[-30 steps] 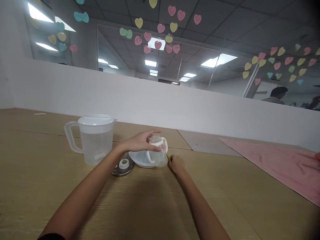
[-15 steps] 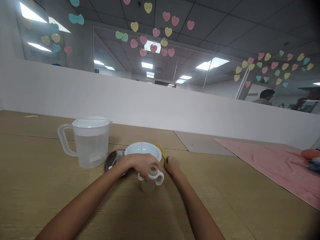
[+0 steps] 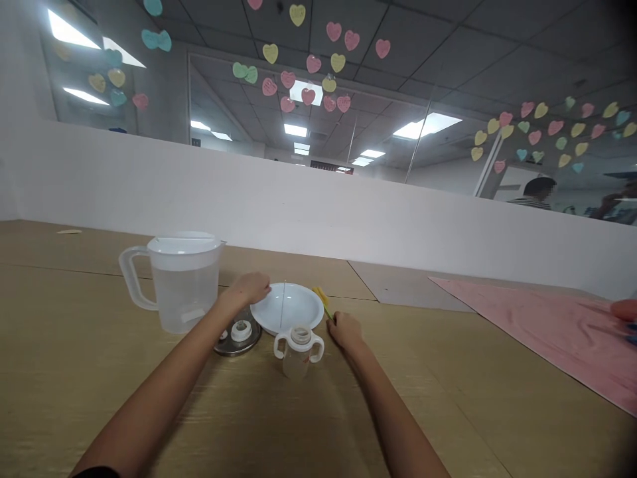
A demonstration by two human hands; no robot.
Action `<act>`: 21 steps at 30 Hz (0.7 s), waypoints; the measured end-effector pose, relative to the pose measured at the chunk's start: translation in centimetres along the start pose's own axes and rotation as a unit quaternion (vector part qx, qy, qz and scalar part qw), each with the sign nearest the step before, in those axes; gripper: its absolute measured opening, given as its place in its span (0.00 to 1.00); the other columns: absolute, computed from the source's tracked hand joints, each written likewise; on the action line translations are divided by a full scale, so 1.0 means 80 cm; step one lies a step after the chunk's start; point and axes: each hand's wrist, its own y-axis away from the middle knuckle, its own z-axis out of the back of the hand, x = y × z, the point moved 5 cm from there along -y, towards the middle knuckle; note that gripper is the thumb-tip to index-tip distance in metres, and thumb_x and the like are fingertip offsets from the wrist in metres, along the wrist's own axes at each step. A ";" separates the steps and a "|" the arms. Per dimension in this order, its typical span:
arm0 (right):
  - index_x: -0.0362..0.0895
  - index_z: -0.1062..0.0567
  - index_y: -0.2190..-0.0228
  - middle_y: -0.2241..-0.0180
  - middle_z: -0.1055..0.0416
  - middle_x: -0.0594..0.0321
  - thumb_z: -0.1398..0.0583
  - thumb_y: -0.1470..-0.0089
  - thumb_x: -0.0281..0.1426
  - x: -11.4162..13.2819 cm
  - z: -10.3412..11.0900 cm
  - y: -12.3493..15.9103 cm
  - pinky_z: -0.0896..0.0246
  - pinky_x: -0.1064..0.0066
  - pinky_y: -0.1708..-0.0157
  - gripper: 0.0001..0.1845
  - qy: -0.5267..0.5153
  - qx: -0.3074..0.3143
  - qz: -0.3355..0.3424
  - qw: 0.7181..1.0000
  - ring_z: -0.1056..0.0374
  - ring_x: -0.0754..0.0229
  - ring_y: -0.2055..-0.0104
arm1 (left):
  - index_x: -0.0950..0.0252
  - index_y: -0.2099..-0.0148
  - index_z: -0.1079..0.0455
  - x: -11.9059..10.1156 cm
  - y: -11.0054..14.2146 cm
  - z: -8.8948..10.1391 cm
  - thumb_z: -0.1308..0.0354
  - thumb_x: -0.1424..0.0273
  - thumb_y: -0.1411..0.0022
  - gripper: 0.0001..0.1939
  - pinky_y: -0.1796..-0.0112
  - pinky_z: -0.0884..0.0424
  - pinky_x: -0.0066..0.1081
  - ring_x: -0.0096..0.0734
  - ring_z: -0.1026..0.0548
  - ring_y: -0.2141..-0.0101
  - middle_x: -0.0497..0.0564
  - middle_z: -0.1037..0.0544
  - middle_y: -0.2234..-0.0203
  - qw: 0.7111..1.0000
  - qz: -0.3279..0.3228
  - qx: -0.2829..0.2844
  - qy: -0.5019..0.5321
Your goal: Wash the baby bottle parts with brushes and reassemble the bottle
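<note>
My left hand [image 3: 253, 287] is at the left rim of a white bowl [image 3: 311, 307], its fingers curled together. What they hold, if anything, is hidden. A thin pale stick [image 3: 283, 305] stands in the bowl. My right hand [image 3: 347, 330] is closed on the green stem of a yellow-tipped brush [image 3: 326, 307], right of the bowl. Between my forearms stands a clear baby bottle [image 3: 296, 364], upright and uncapped, with white handles on both sides. Under my left forearm lies a round metal tray [image 3: 233, 350] bearing a white bottle ring [image 3: 241, 330] and another small white part.
A large clear pitcher [image 3: 182, 292] with a white lid, partly full of liquid, stands on the left. Pink cloth [image 3: 547, 325] covers the table's right side. A low white wall [image 3: 308, 212] with glass above it closes off the back. People show beyond the glass.
My left hand has let go of the baby bottle and moved up and left to the bowl's rim. The bottle now stands alone. My right hand stays on the brush.
</note>
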 end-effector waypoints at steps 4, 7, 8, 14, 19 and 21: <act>0.39 0.27 0.64 0.61 0.29 0.50 0.51 0.45 0.35 0.000 -0.002 -0.001 0.44 0.68 0.67 0.17 -0.003 -0.002 -0.003 1.000 0.32 0.52 0.59 | 0.70 0.77 0.28 0.045 -0.002 -0.007 0.45 0.68 0.53 0.10 0.68 0.32 0.35 0.44 0.26 0.70 0.64 0.23 0.75 0.996 0.053 0.069 -0.019; 0.39 0.27 0.63 0.61 0.29 0.49 0.50 0.45 0.35 0.000 -0.002 -0.001 0.44 0.68 0.66 0.16 -0.004 -0.004 -0.002 1.000 0.32 0.52 0.58 | 0.69 0.86 0.35 0.058 0.003 -0.012 0.42 0.73 0.60 0.08 0.73 0.33 0.32 0.37 0.28 0.77 0.58 0.27 0.85 0.989 0.077 0.125 -0.012; 0.39 0.27 0.64 0.61 0.29 0.49 0.50 0.45 0.35 0.000 -0.002 -0.001 0.44 0.68 0.66 0.16 -0.004 -0.003 -0.001 1.000 0.32 0.52 0.58 | 0.69 0.87 0.36 0.059 0.005 -0.013 0.42 0.74 0.62 0.08 0.74 0.33 0.31 0.35 0.29 0.79 0.56 0.29 0.87 0.987 0.083 0.134 -0.008; 0.39 0.27 0.64 0.61 0.29 0.49 0.50 0.45 0.34 0.001 0.002 0.001 0.44 0.69 0.66 0.16 -0.004 0.001 -0.002 1.000 0.32 0.53 0.58 | 0.68 0.86 0.35 0.051 0.005 -0.008 0.46 0.76 0.62 0.05 0.73 0.33 0.31 0.34 0.29 0.79 0.54 0.28 0.85 0.990 0.067 0.122 0.015; 0.39 0.27 0.66 0.63 0.28 0.50 0.48 0.49 0.31 -0.001 0.002 0.000 0.45 0.69 0.69 0.13 -0.015 0.003 -0.010 1.000 0.31 0.52 0.60 | 0.66 0.80 0.30 0.042 -0.001 -0.006 0.49 0.75 0.60 0.06 0.71 0.33 0.28 0.32 0.28 0.77 0.50 0.26 0.82 0.993 0.036 0.096 0.049; 0.40 0.26 0.68 0.64 0.27 0.51 0.47 0.50 0.31 -0.003 0.002 -0.001 0.45 0.70 0.71 0.12 -0.024 0.003 -0.016 1.000 0.31 0.51 0.61 | 0.68 0.86 0.34 0.046 -0.001 -0.007 0.47 0.76 0.63 0.05 0.72 0.33 0.31 0.34 0.29 0.79 0.52 0.29 0.87 0.994 0.049 0.086 0.050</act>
